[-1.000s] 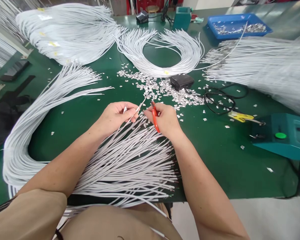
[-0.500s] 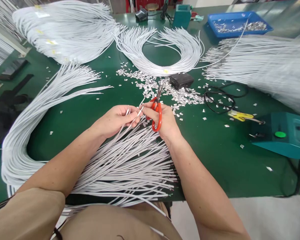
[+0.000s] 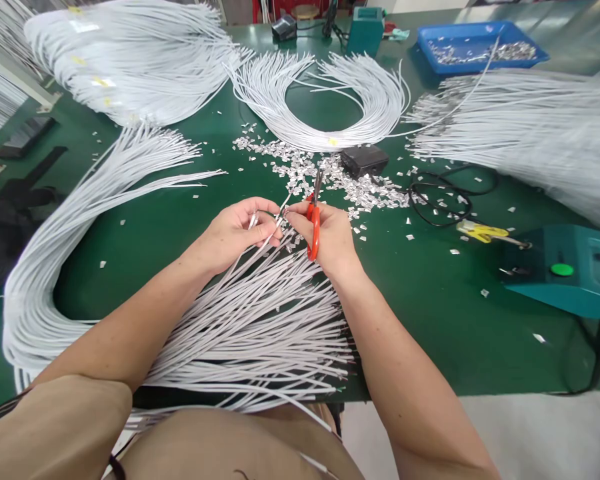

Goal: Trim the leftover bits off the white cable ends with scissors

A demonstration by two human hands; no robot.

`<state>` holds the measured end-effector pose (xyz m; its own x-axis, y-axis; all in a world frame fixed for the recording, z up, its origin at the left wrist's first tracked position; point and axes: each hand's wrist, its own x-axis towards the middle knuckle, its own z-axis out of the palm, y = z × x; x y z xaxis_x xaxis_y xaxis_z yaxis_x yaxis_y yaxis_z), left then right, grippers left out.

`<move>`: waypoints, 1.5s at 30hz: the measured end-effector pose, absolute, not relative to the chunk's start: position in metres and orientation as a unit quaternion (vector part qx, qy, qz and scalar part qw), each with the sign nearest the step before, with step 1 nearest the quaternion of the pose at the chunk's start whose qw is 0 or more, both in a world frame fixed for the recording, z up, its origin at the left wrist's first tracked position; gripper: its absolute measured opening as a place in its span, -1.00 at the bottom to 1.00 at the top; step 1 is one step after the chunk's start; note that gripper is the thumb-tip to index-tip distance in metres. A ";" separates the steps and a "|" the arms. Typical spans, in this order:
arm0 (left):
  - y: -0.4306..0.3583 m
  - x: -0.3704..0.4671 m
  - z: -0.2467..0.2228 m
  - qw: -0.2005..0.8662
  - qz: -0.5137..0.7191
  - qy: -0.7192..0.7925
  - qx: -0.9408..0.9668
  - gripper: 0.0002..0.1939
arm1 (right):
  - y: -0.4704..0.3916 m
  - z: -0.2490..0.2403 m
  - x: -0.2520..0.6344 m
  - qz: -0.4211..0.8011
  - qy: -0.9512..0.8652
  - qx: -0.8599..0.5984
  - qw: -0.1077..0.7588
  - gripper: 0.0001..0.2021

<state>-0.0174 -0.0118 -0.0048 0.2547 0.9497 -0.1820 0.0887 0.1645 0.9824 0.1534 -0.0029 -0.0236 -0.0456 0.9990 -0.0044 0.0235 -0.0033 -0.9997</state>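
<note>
My left hand is closed around a few white cables, their ends showing between thumb and fingers. Red-handled scissors sit in my right hand, their blades pointing away from me, the handles hooked over the fingers. That hand's thumb and fingertip also pinch at a cable end close beside my left fingertips. Dark thin wire shows between the two hands; its detail is too small to make out. Below them, a thick bundle of white cables lies across the table with its ends toward the right.
Small silvery scraps lie scattered beyond my hands, near a black block. More white cable bundles lie behind. At right are a teal machine, yellow-handled tool and black cord. A blue tray stands far right.
My fingers have parted slightly at the cable end, and dark wire now shows there. The scissors have turned a little, their handles now seen more edge-on.
</note>
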 end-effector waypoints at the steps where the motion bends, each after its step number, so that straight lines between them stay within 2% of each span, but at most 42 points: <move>1: -0.012 -0.018 -0.003 0.595 0.357 0.484 0.533 -0.71 | -0.002 -0.026 0.154 0.483 -0.525 -0.511 0.479 -0.90; 5: -0.011 -0.028 0.002 0.635 0.299 0.474 0.532 -0.55 | 0.001 -0.030 0.159 0.364 -0.534 -0.569 0.510 -0.86; 8: -0.009 -0.034 0.004 0.686 0.285 0.435 0.509 -0.45 | -0.002 -0.023 0.160 0.313 -0.538 -0.543 0.564 -0.88; 11: -0.009 -0.032 0.005 0.706 0.287 0.414 0.498 -0.38 | -0.008 -0.018 0.154 0.371 -0.571 -0.489 0.545 -0.89; 15: -0.010 -0.027 0.008 0.698 0.275 0.437 0.496 -0.29 | -0.012 -0.022 0.144 0.440 -0.617 -0.464 0.458 -0.91; 18: -0.009 -0.032 0.010 0.678 0.253 0.456 0.518 -0.35 | -0.012 -0.028 0.141 0.451 -0.618 -0.481 0.428 -0.90; 23: -0.002 -0.046 0.008 0.568 0.218 0.525 0.595 -0.75 | -0.012 -0.031 0.140 0.470 -0.589 -0.508 0.418 -0.88; 24: -0.001 -0.047 0.008 0.560 0.224 0.530 0.597 -0.78 | -0.013 -0.030 0.140 0.466 -0.591 -0.511 0.415 -0.87; 28: 0.000 -0.047 0.006 0.579 0.253 0.514 0.580 -0.72 | -0.014 -0.023 0.141 0.453 -0.617 -0.499 0.406 -0.85; 33: 0.000 -0.047 0.009 0.572 0.270 0.513 0.581 -0.75 | -0.008 -0.022 0.150 0.474 -0.615 -0.513 0.367 -0.77; 37: -0.001 -0.047 0.013 0.564 0.280 0.522 0.575 -0.76 | -0.005 -0.028 0.153 0.365 -0.679 -0.576 0.272 -0.74; 40: -0.002 -0.045 0.015 0.569 0.283 0.523 0.568 -0.75 | -0.005 -0.027 0.152 0.328 -0.712 -0.587 0.203 -0.67; 45: -0.002 -0.044 0.016 0.571 0.286 0.525 0.562 -0.74 | -0.007 -0.021 0.151 0.322 -0.718 -0.595 0.165 -0.69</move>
<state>-0.0437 -0.0020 0.0155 0.2838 0.9176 -0.2782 0.2636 0.2043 0.9428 0.1508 -0.0069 -0.0210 -0.2375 0.9603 -0.1464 0.7475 0.0844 -0.6589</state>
